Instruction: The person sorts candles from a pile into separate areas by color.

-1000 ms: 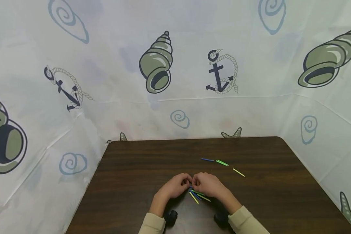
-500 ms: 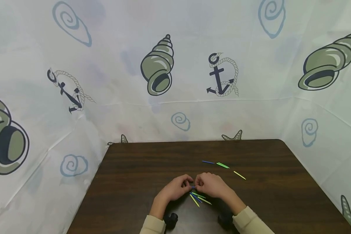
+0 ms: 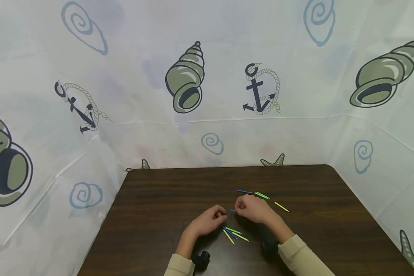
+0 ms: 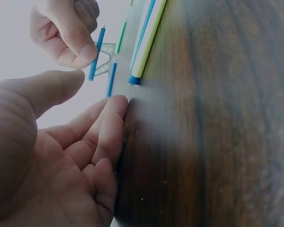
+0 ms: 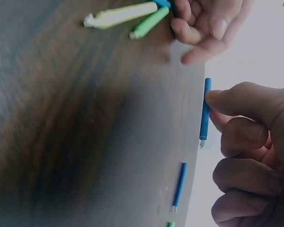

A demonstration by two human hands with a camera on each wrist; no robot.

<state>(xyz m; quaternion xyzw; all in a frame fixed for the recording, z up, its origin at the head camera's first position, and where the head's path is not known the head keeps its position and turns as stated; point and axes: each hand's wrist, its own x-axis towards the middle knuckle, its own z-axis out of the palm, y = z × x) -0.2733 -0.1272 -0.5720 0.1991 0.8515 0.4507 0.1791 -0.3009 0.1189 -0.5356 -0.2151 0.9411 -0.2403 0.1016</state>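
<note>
My right hand [image 3: 255, 209] pinches a thin blue birthday candle [image 5: 205, 111] between thumb and fingertips, raised over the table; its whitish wick shows in the right wrist view. My left hand [image 3: 209, 221] is to the left, fingers loosely bent and nothing held, as the left wrist view shows. Just right of it lies a small fanned bunch of candles: a yellow candle [image 3: 229, 237], blue ones partly covered, a green candle [image 3: 233, 230] and a yellowish one [image 3: 240, 236]. Farther back lie another blue candle [image 3: 244, 191], a green pair [image 3: 262, 195] and a lone yellow candle [image 3: 281, 207].
The dark wooden table [image 3: 151, 199] meets a white cloth backdrop [image 3: 141, 96] printed with shells and anchors at the back and sides. Black wrist cameras, such as the left one [image 3: 202, 260], sit below the wrists near the tabletop.
Both hands were together over the bunch. The right hand has moved away to the right and back with the blue candle; the left hand stays near the bunch, its fingers off that candle.
</note>
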